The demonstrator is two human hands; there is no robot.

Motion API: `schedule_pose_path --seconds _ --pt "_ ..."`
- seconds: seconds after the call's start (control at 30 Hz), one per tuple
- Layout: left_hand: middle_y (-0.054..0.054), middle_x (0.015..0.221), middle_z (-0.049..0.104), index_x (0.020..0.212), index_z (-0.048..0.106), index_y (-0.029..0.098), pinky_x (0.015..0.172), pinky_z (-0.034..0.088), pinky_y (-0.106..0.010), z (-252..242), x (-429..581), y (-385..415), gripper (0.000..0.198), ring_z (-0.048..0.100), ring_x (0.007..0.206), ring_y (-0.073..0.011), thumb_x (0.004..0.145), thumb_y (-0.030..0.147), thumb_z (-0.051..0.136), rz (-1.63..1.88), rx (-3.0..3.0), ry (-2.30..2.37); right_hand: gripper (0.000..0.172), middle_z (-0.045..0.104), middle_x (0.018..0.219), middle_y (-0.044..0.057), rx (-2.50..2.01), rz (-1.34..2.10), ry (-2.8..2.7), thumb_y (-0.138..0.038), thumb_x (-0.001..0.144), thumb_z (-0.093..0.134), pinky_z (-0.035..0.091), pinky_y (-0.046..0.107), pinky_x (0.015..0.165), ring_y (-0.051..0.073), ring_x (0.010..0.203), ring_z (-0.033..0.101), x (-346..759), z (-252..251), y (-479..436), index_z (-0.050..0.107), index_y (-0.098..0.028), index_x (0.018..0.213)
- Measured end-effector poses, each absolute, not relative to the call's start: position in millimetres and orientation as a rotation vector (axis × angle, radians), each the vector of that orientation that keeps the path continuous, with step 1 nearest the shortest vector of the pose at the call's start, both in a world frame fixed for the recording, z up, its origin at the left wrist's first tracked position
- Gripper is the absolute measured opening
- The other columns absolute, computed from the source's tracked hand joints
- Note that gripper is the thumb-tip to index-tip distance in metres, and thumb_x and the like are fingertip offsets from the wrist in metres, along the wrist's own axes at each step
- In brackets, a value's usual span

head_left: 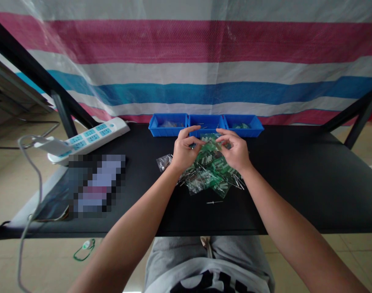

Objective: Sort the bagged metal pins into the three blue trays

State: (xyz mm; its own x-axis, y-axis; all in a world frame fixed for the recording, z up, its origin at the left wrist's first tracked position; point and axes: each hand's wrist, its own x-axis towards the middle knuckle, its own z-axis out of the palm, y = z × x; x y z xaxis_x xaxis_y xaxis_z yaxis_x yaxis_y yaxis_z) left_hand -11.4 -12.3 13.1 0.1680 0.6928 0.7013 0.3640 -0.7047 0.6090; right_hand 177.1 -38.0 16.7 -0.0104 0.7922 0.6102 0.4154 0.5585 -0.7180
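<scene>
My left hand [187, 149] is over the left side of a pile of small green-tinted clear plastic bags [213, 162]. Its thumb and fingers are curled into a pinch, and what they hold is hard to make out. Opposite it, my right hand [235, 149] is curled in the same way above the pile's right side. Greenish clear plastic shows between the two hands, but I cannot tell whether it is held or lies on the pile. Pale plastic pieces show through the bags. Thin metal pins that look like blind rivets [239, 182] stick out around them.
Behind the pile stand three joined blue bins: left [168, 131], middle [193, 121] and right [249, 132], with small items inside. One loose rivet [214, 202] lies in front. A power strip [90, 139] and a blurred-out phone-like object [97, 183] are on the left of the black table [304, 183].
</scene>
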Motion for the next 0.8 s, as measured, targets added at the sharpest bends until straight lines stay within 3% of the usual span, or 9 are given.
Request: schedule_pose_path --seconds 0.13,0.27,0.4,0.47,0.53,0.6,0.8 --pt "-0.006 0.121 0.065 0.073 0.068 0.02 0.1 0.044 -0.041 17.6 -11.1 -15.1 0.014 0.057 0.115 -0.0214 0.077 0.01 0.059 1.473 2.089 1.033 0.005 0.067 0.119 0.008 -1.107 0.4 -1.678 -0.027 0.079 0.064 0.052 0.038 0.08 0.024 0.11 0.06 175.3 22.1 -41.9 0.067 -0.023 0.079" --pt "-0.007 0.103 0.071 0.083 0.067 0.019 0.093 0.047 -0.036 18.2 -9.9 -16.1 0.006 0.063 0.099 -0.0198 0.078 0.02 0.063 1.403 1.92 1.012 0.01 0.07 0.107 0.008 -1.146 0.443 -1.689 -0.032 0.073 0.071 0.051 0.038 0.079 0.026 0.103 0.062 173.7 25.4 -44.1 0.066 -0.023 0.075" --pt "0.0 0.077 0.065 0.105 0.062 0.019 0.076 0.047 -0.028 15.5 -7.3 -14.1 0.031 0.059 0.074 -0.0135 0.077 0.029 0.067 1.39 1.738 1.001 0.021 0.068 0.075 0.005 -1.236 0.591 -1.63 -0.041 0.074 0.07 0.048 0.033 0.07 0.02 0.074 0.062 172.6 23.3 -44.9 0.064 -0.021 0.07" --pt "0.003 0.069 0.059 0.109 0.059 0.018 0.066 0.043 -0.025 13.8 -5.7 -12.2 0.036 0.054 0.064 -0.011 0.075 0.031 0.068 1.36 1.634 0.95 0.025 0.068 0.077 0.003 -1.204 0.697 -1.548 -0.043 0.074 0.069 0.047 0.031 0.067 0.018 0.069 0.061 172.3 20.8 -44.7 0.065 -0.02 0.085" --pt "0.004 0.066 0.055 0.103 0.06 0.017 0.059 0.039 -0.023 12.5 -4.2 -10.7 0.035 0.05 0.06 -0.0097 0.073 0.033 0.069 1.317 1.539 0.917 0.043 0.069 0.091 0.004 -1.091 0.816 -1.446 -0.042 0.073 0.071 0.048 0.03 0.066 0.017 0.071 0.061 172.6 19.0 -44.6 0.061 -0.022 0.109" --pt "0.003 0.065 0.054 0.095 0.061 0.016 0.058 0.037 -0.023 12.4 -2.6 -10.3 0.033 0.048 0.059 -0.0094 0.07 0.036 0.071 1.279 1.472 0.919 0.055 0.069 0.099 0.004 -0.995 0.927 -1.401 -0.04 0.071 0.072 0.048 0.029 0.064 0.015 0.071 0.061 173.9 19.2 -44.8 0.055 -0.024 0.121" --pt "0.004 0.062 0.057 0.094 0.06 0.015 0.058 0.039 -0.023 17.4 1.5 -14.5 0.039 0.05 0.057 -0.0094 0.065 0.037 0.074 1.204 1.414 0.917 0.023 0.066 0.066 0.0 -1.047 0.956 -1.478 -0.04 0.072 0.068 0.043 0.027 0.055 0.013 0.056 0.054 182.6 24.5 -45.6 0.072 -0.02 0.083"
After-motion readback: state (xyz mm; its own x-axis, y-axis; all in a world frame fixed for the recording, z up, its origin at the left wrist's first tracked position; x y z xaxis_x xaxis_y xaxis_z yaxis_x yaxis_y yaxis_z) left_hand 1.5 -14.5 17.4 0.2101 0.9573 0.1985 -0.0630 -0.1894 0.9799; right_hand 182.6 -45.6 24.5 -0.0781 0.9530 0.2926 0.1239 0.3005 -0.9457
